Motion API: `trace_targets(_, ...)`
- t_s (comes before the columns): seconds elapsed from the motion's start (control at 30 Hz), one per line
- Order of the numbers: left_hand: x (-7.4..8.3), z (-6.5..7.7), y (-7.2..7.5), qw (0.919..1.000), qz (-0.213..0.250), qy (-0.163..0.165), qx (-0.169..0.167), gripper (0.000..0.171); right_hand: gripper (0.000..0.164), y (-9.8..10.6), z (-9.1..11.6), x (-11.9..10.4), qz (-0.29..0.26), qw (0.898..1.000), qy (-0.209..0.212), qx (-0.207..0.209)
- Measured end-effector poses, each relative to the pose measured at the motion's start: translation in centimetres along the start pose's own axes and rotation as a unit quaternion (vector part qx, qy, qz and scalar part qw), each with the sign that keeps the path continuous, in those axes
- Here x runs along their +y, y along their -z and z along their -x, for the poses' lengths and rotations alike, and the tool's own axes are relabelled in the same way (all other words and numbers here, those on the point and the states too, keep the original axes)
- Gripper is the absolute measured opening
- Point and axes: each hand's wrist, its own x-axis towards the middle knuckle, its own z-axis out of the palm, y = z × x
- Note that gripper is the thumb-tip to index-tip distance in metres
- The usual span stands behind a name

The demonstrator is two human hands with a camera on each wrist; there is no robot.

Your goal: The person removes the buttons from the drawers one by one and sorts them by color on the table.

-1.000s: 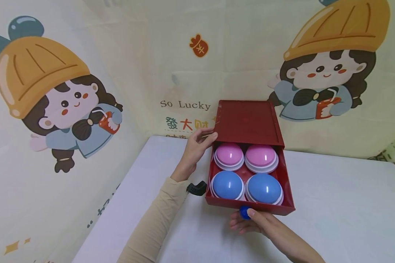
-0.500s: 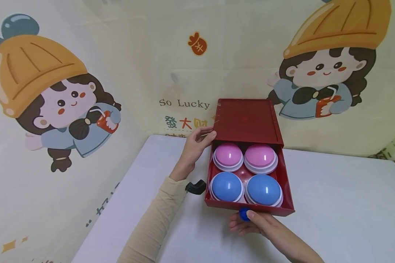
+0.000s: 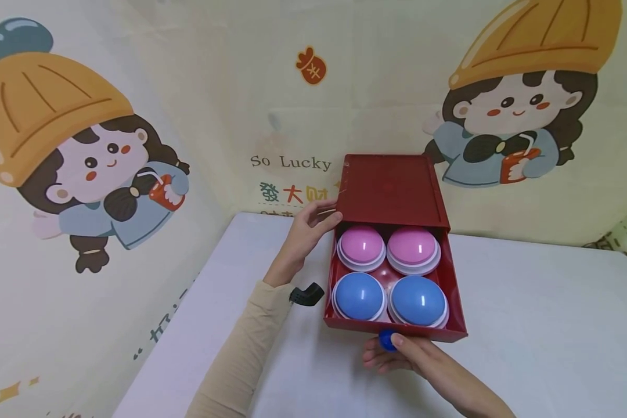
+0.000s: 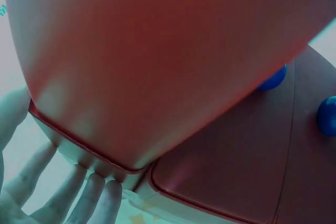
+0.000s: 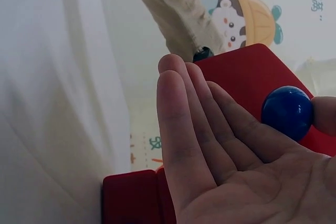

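Note:
A red drawer (image 3: 457,299) sticks out toward me from under a red casing (image 3: 392,191). Inside it sit two pink domed pieces (image 3: 362,244) at the back and two blue domed pieces (image 3: 418,299) in front, all with white rims. My left hand (image 3: 304,232) rests against the casing's left side; in the left wrist view its straight fingers (image 4: 73,192) touch the red edge. Below the drawer front, my right hand (image 3: 420,358) pinches a round blue knob (image 5: 286,113) between thumb and index finger, the other fingers extended.
Another blue knob (image 4: 328,116) shows on a red front in the left wrist view. A black curved piece (image 3: 307,294) sits by my left wrist. The white table (image 3: 543,325) meets a wall cloth (image 3: 386,87) printed with cartoon figures.
Both hands keep their places on the casing and knob, and the drawer stays drawn out. Only the head view shifts slightly.

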Motion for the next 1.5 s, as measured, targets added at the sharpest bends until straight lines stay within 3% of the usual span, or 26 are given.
trace_targets(0.23, 1.8, 0.9, -0.3, 0.9997, -0.014, -0.014, -0.011, 0.045, 0.048, 0.0, 0.0, 0.1, -0.002, 1.0, 0.005, 0.002)
trace_targets(0.53, 1.5, 1.0, -0.1, 0.9984, -0.034, -0.041, -0.017, 0.044, 0.049, 0.0, 0.3, 0.4, -0.001, 1.0, 0.02, 0.003)
trace_targets(0.93, 1.4, 1.0, -0.2, 0.9985, -0.03, -0.044, -0.014, 0.044, 0.047, 0.9, 2.0, 0.1, 0.009, 1.0, 0.012, -0.008)
trace_targets(1.27, 1.4, 1.1, -0.2, 0.9982, -0.019, -0.054, -0.016, 0.044, 0.047, 1.5, 4.1, -1.2, 0.068, 0.997, -0.038, 0.005)
trace_targets(1.5, 1.1, 1.0, 0.0, 0.9986, -0.025, -0.044, -0.012, 0.045, 0.045, 2.5, 4.5, -1.6, 0.048, 0.998, -0.017, -0.038)
